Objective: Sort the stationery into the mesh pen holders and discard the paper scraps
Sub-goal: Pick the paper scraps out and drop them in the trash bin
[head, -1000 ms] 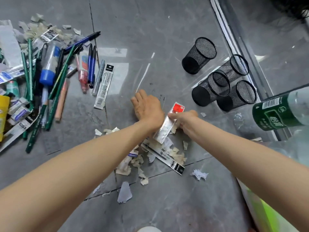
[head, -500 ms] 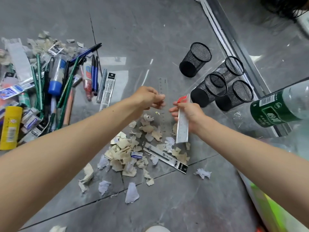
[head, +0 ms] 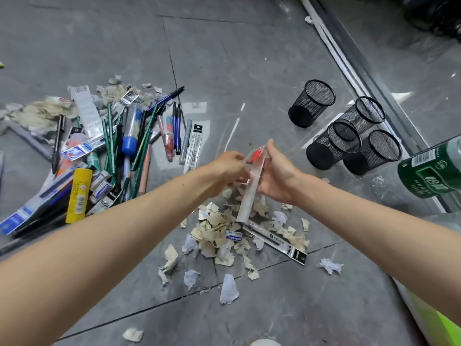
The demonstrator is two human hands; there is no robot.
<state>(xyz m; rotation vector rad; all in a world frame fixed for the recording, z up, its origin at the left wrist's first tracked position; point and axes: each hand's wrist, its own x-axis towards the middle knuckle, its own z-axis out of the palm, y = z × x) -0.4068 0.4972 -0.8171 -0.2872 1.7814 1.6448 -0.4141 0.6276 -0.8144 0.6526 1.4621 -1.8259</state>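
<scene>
My right hand [head: 277,178] holds a long clear packet with a red top [head: 250,193], tilted above the floor. My left hand [head: 228,168] pinches the packet near its upper end. Beneath them lies a heap of torn paper scraps [head: 219,231], with a small eraser [head: 234,236] and a black-ended refill packet [head: 277,242] among them. Several black mesh pen holders [head: 311,103] stand at the right, all looking empty. A pile of pens, pencils and packets [head: 119,146] covers the floor at the left.
A green-labelled plastic bottle [head: 431,171] juts in at the right edge. A yellow glue stick [head: 78,196] lies in the left pile. A metal door track [head: 349,61] runs diagonally behind the holders. Loose scraps [head: 228,289] dot the grey tiles near me.
Both hands have lifted off the floor with the packet. The left hand went from lying flat on the tiles to pinching the packet's top. The scraps under the arms are now uncovered.
</scene>
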